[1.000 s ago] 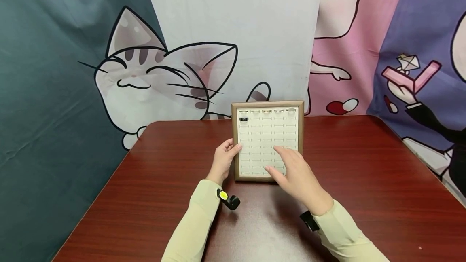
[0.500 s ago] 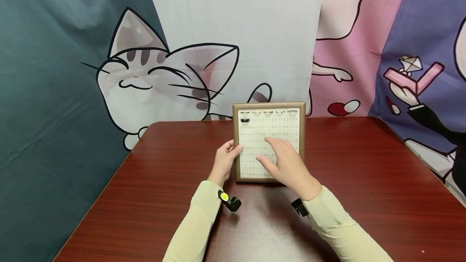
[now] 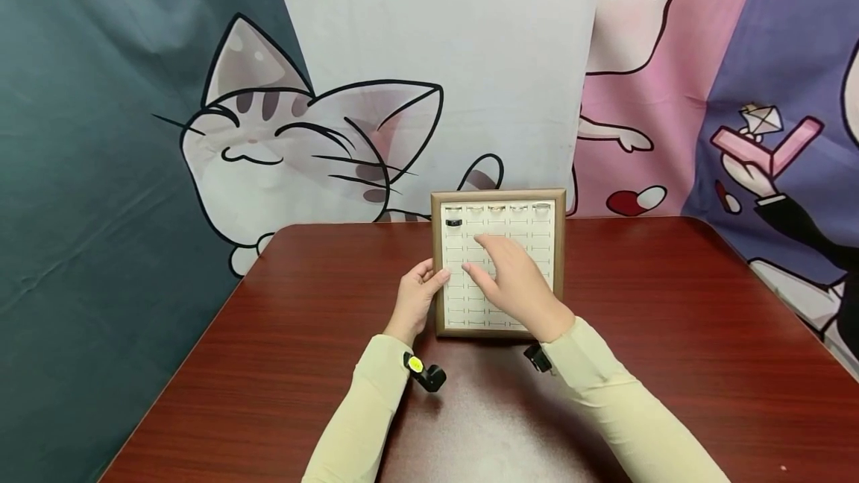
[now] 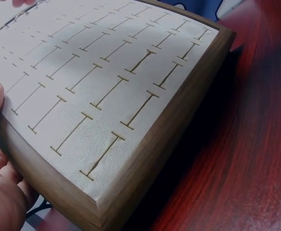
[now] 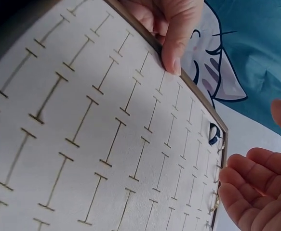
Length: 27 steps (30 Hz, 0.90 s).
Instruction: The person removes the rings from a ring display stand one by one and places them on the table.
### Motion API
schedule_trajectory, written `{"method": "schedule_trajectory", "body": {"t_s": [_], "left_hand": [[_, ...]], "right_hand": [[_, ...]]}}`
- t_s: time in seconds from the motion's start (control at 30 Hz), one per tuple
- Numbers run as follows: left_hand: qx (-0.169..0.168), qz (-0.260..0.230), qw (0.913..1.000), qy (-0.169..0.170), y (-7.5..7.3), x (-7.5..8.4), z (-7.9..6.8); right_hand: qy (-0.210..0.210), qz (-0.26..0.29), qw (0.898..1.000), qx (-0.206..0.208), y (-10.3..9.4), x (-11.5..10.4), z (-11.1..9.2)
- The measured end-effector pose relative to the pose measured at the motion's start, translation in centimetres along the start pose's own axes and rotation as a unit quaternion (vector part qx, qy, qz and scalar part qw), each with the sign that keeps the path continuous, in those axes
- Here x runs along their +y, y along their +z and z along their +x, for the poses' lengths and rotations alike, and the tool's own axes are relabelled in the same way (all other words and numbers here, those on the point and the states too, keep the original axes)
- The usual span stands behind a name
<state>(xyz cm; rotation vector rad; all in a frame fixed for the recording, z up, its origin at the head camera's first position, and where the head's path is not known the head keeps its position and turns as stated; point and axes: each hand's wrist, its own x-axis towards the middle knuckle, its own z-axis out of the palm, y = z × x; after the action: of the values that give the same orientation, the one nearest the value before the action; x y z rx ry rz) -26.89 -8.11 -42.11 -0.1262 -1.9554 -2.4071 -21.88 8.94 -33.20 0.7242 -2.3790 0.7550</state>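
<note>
A ring display board (image 3: pixel 498 194) with a wooden frame and a white, slotted pad stands tilted back on the table. My left hand (image 3: pixel 413 301) grips its left edge, thumb on the front and fingers curled behind, as the left wrist view shows at the frame (image 4: pixel 164 130). Several thin rings (image 3: pixel 496 208) fill the top row of slots. Below the leftmost one sits a black ring (image 3: pixel 453 223). My right hand (image 3: pixel 520 282) hovers before the board, thumb and fingers spread apart and holding nothing. In the right wrist view its fingers (image 5: pixel 265 175) appear beside the black ring (image 5: pixel 213 134).
The dark red wooden table (image 3: pixel 302 334) spreads out on both sides of the board. Behind it hangs a cloth backdrop (image 3: pixel 436 21) with cartoon figures. Small black cameras (image 3: pixel 429 377) are worn at both wrists.
My right hand has moved up and to the left across the front of the board, nearer the black ring. The left hand keeps its grip, and the board stays in place.
</note>
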Motion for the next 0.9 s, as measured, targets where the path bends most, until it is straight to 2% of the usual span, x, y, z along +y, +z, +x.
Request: {"method": "schedule_trajectory", "body": {"t_s": [0.27,0.57,0.9], "left_hand": [[-0.001,-0.005,1.0,-0.001,0.0,0.0,0.1],[-0.007,0.0,0.9999,-0.009,-0.1,-0.1,0.1],[-0.014,0.003,0.9999,-0.004,-0.4,-0.3,0.3]], "right_hand": [[0.015,0.003,1.0,-0.012,0.5,0.1,2.1],[-0.011,-0.017,1.0,0.002,1.6,1.0,4.2],[0.009,-0.022,1.0,0.012,2.1,1.1,6.1]]}}
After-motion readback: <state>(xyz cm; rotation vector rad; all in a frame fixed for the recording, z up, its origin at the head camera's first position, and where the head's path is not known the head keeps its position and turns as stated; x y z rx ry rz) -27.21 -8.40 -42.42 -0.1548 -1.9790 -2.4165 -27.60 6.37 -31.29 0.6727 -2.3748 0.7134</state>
